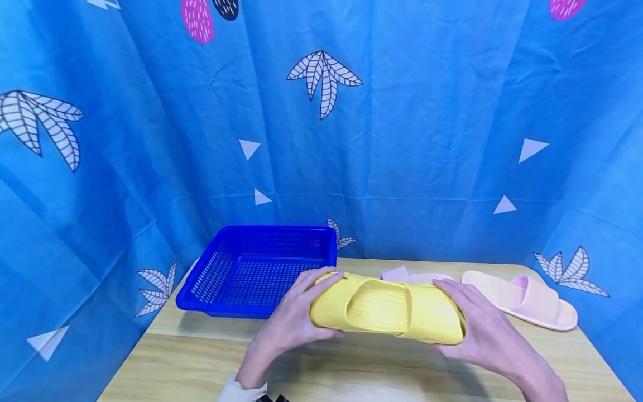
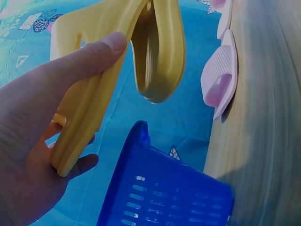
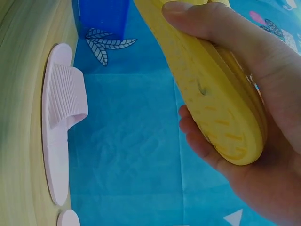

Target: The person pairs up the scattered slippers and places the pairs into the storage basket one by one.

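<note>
yellow slippers point(image 1: 379, 308) clear of tbl point(image 1: 201, 360), l hand point(image 1: 297, 314), r hand point(image 1: 484, 330) gripping ends

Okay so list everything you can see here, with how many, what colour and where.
Yellow slippers: two, yellow, between the hands above the table
Basket: one, deep blue, left side of the table
Pink slippers: two, pale pink, right of the basket; one partly hidden behind the yellow pair
Table: one, light wood, below
Patterned cloth: number of pieces unclear, blue, behind the table
Cuff: one, white, left wrist
Left hand: one, bare, gripping the yellow pair's left end
Right hand: one, bare, gripping its right end
</note>
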Motion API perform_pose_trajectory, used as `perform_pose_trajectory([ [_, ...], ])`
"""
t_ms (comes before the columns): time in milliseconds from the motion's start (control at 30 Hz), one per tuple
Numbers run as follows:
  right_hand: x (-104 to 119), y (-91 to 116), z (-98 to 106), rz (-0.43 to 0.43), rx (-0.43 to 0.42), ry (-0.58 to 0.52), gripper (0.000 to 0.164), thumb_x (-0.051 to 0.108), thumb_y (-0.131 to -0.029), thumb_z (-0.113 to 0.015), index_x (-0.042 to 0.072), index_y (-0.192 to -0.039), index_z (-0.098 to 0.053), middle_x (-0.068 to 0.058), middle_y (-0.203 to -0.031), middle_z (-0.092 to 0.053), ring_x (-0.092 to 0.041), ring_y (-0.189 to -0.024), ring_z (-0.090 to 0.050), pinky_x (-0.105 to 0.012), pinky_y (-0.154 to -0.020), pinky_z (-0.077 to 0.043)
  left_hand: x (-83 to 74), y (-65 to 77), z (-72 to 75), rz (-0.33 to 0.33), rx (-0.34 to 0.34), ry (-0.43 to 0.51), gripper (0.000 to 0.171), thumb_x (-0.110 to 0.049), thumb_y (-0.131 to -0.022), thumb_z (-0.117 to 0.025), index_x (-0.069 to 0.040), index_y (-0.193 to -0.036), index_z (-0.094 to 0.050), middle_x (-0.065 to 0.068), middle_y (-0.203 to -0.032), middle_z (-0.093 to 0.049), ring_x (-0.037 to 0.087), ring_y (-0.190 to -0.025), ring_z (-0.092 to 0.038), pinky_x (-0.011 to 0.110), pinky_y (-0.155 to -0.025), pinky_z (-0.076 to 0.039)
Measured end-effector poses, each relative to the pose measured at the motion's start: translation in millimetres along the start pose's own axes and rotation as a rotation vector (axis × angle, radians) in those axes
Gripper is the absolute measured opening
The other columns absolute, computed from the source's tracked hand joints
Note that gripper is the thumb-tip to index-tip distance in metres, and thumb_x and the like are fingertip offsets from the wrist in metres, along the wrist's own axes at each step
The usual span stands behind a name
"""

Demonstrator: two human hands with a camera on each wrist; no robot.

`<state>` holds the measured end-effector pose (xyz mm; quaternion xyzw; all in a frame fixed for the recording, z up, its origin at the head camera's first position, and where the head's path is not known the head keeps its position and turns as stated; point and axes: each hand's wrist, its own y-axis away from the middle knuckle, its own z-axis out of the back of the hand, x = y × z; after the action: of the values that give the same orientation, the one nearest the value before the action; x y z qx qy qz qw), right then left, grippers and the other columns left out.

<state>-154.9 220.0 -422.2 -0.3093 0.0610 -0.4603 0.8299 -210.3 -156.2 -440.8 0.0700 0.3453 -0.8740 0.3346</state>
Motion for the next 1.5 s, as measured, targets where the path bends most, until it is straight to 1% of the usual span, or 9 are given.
perform_pose_trajectory([
  [100,0.4,0.1,-0.7,-0.007,-0.004,-0.007,0.116,0.050,-0.047,-0.101,0.014,-0.147,-0.054,0.001,-0.129,-0.062,-0.011,-0.106,-0.054,-0.024,-0.084,-0.043,-0.2,-0.1,0.1,0.011,-0.004,0.010,0.106,-0.048,-0.062,-0.098,-0.029,-0.154,-0.048,0.001,-0.154,-0.048,0.021,-0.138,-0.043,0.054,-0.103,-0.047],
  [300,2.5,0.2,-0.2,-0.022,0.003,-0.022,0.116,0.053,-0.047,-0.100,0.016,-0.147,-0.054,0.001,-0.129,-0.061,-0.010,-0.105,-0.054,-0.033,-0.079,-0.049,-1.0,-0.8,-0.8,0.016,-0.010,0.034,0.108,-0.043,-0.059,-0.100,-0.029,-0.153,-0.048,0.000,-0.154,-0.048,0.022,-0.138,-0.044,0.056,-0.103,-0.047],
  [400,3.2,-0.2,0.2,-0.026,0.010,-0.034,0.116,0.050,-0.047,-0.101,0.016,-0.147,-0.054,0.002,-0.129,-0.061,-0.009,-0.103,-0.053,-0.034,-0.077,-0.049,-1.4,-0.3,-1.5,0.025,-0.005,0.046,0.107,-0.043,-0.059,-0.100,-0.031,-0.152,-0.049,-0.002,-0.154,-0.047,0.022,-0.139,-0.043,0.057,-0.103,-0.046],
  [600,5.2,-1.6,-2.2,0.001,-0.002,-0.034,0.114,0.047,-0.046,-0.101,0.012,-0.144,-0.055,0.000,-0.130,-0.061,-0.011,-0.103,-0.054,-0.036,-0.078,-0.050,-1.1,0.8,-2.4,0.037,-0.005,0.051,0.108,-0.042,-0.057,-0.101,-0.031,-0.152,-0.050,-0.004,-0.155,-0.046,0.022,-0.139,-0.043,0.056,-0.104,-0.046],
  [733,6.5,-1.8,-4.9,0.021,-0.016,-0.036,0.115,0.046,-0.045,-0.102,0.011,-0.144,-0.056,-0.002,-0.132,-0.062,-0.014,-0.107,-0.057,-0.030,-0.083,-0.048,-1.5,1.0,-3.8,0.032,-0.001,0.047,0.107,-0.047,-0.059,-0.100,-0.032,-0.152,-0.049,-0.005,-0.155,-0.046,0.022,-0.140,-0.043,0.057,-0.105,-0.045],
  [900,7.1,-1.5,-6.3,0.018,-0.025,-0.030,0.115,0.044,-0.044,-0.102,0.011,-0.144,-0.056,-0.003,-0.133,-0.063,-0.016,-0.109,-0.058,-0.023,-0.088,-0.042,-1.3,0.4,-4.3,0.025,-0.002,0.038,0.106,-0.051,-0.060,-0.098,-0.033,-0.152,-0.049,-0.005,-0.155,-0.046,0.023,-0.140,-0.043,0.057,-0.105,-0.044],
  [1167,8.0,-4.1,-8.3,0.032,-0.029,-0.043,0.115,0.044,-0.043,-0.102,0.011,-0.143,-0.056,0.000,-0.131,-0.063,-0.014,-0.109,-0.059,-0.025,-0.088,-0.045,-2.2,-0.2,-5.6,0.026,-0.013,0.037,0.107,-0.048,-0.057,-0.100,-0.032,-0.151,-0.051,-0.003,-0.153,-0.049,0.022,-0.139,-0.045,0.056,-0.105,-0.045],
  [1367,10.2,-5.6,-12.6,0.044,-0.030,-0.065,0.113,0.041,-0.043,-0.101,0.010,-0.142,-0.056,0.001,-0.131,-0.063,-0.015,-0.110,-0.059,-0.020,-0.092,-0.040,-4.8,-0.6,-9.8,0.024,-0.010,0.060,0.105,-0.044,-0.058,-0.101,-0.030,-0.150,-0.053,0.004,-0.151,-0.052,0.024,-0.138,-0.045,0.057,-0.104,-0.045],
  [1500,10.7,-5.8,-14.1,0.045,-0.041,-0.067,0.113,0.041,-0.044,-0.101,0.009,-0.142,-0.056,-0.002,-0.131,-0.063,-0.018,-0.112,-0.059,-0.019,-0.095,-0.038,-5.0,-1.7,-10.3,0.018,-0.028,0.056,0.105,-0.045,-0.057,-0.101,-0.029,-0.150,-0.053,0.001,-0.151,-0.052,0.022,-0.138,-0.046,0.056,-0.106,-0.045],
])
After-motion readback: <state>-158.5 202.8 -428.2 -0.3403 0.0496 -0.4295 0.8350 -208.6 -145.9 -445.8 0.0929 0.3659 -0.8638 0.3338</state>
